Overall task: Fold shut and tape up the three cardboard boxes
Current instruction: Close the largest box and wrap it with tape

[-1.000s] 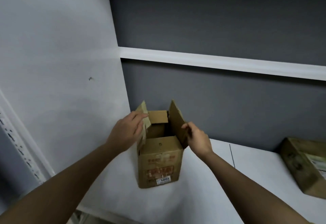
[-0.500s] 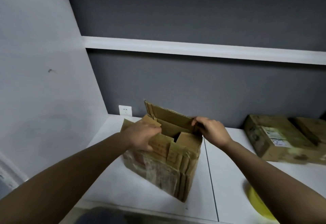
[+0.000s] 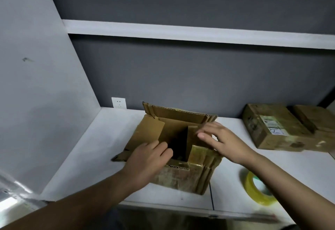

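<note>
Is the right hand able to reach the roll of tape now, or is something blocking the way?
Probably yes. The roll of tape lies on the white table just under the right forearm, nothing between them. The right hand rests with straight fingers on the open box and holds nothing, so it could draw back to it.

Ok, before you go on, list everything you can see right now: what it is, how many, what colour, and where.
open cardboard box: 1, brown, centre of the table, flaps partly folded in
other cardboard boxes: 2 by the look of it, brown, side by side at the far right by the wall
tape roll: 1, yellowish clear, front right, partly behind the right forearm
table: 1, white
wall socket: 1, white, behind the open box to its left
wall rail: 1, white, across the grey wall
left hand: on the near-left flap
right hand: fingers spread over the right flap
</note>
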`<action>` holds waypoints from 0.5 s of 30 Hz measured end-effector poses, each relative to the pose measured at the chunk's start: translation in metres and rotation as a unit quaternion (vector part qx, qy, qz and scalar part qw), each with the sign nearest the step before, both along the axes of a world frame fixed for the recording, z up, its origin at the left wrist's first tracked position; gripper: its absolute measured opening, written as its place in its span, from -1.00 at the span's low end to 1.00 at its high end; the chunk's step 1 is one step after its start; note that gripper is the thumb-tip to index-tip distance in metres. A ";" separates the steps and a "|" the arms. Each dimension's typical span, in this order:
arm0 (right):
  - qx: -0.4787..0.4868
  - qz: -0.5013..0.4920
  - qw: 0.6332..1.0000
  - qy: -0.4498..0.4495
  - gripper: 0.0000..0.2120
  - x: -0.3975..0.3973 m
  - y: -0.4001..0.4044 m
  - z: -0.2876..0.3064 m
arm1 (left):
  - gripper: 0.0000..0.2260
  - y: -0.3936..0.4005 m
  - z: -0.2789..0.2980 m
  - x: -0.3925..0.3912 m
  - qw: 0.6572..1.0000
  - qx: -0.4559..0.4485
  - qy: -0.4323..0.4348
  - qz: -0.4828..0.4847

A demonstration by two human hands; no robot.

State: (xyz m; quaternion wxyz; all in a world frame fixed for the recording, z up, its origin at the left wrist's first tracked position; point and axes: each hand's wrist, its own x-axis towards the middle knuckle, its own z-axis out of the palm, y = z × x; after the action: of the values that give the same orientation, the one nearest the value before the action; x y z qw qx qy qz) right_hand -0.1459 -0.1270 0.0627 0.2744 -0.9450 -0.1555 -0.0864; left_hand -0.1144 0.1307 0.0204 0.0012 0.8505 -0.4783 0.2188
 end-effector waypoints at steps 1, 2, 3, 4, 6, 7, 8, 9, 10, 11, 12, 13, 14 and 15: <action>0.003 -0.001 1.000 0.026 -0.63 -0.011 0.001 0.001 | -0.56 -0.002 0.000 0.000 1.000 -0.004 0.006 0.014; -0.011 -0.015 0.999 0.050 -0.58 -0.020 0.000 0.001 | -0.56 -0.004 0.001 0.000 1.000 -0.006 0.007 0.026; -0.048 -0.035 0.996 0.061 -0.54 -0.026 -0.001 0.000 | -0.56 -0.007 0.002 -0.001 0.999 -0.008 0.007 0.037; -0.103 -0.056 0.991 0.058 -0.54 -0.030 -0.002 -0.002 | -0.57 -0.011 0.002 -0.002 0.999 -0.008 0.006 0.041; -0.177 -0.082 0.980 0.031 -0.70 -0.034 -0.007 -0.009 | -0.60 -0.019 0.003 -0.003 0.999 -0.012 0.011 0.045; -0.175 -0.086 0.980 0.023 -0.79 -0.034 -0.009 -0.011 | -0.64 -0.023 0.005 -0.003 0.999 -0.019 0.019 0.048; -0.159 -0.085 0.983 0.021 -0.84 -0.034 -0.011 -0.013 | -0.69 -0.028 0.007 -0.003 0.998 -0.027 0.031 0.049; -0.138 -0.082 0.987 0.024 -0.87 -0.035 -0.015 -0.014 | -0.75 -0.033 0.008 -0.001 0.997 -0.037 0.044 0.052; -0.115 -0.080 0.990 0.030 -0.88 -0.035 -0.019 -0.014 | -0.80 -0.037 0.008 0.002 0.996 -0.041 0.056 0.060; -0.095 -0.078 0.992 0.037 -0.88 -0.036 -0.023 -0.013 | -0.83 -0.042 0.009 0.005 0.994 -0.038 0.075 0.070; -0.082 -0.078 0.993 0.044 -0.87 -0.036 -0.026 -0.013 | -0.84 -0.047 0.010 0.007 0.992 -0.044 0.094 0.076; -0.073 -0.079 0.993 0.050 -0.86 -0.035 -0.029 -0.013 | -0.83 -0.051 0.011 0.010 0.989 -0.054 0.116 0.080; -0.067 -0.082 0.993 0.056 -0.85 -0.035 -0.033 -0.012 | -0.80 -0.057 0.013 0.013 0.985 -0.061 0.138 0.083; -0.060 -0.084 0.993 0.064 -0.85 -0.034 -0.038 -0.011 | -0.76 -0.062 0.015 0.016 0.981 -0.063 0.161 0.085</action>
State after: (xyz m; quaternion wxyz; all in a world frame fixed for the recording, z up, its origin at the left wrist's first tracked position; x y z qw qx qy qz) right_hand -0.1803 -0.1647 0.0518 0.2180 -0.9732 -0.0624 -0.0389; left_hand -0.0979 0.0685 0.0352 0.1129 0.9105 -0.3828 0.1085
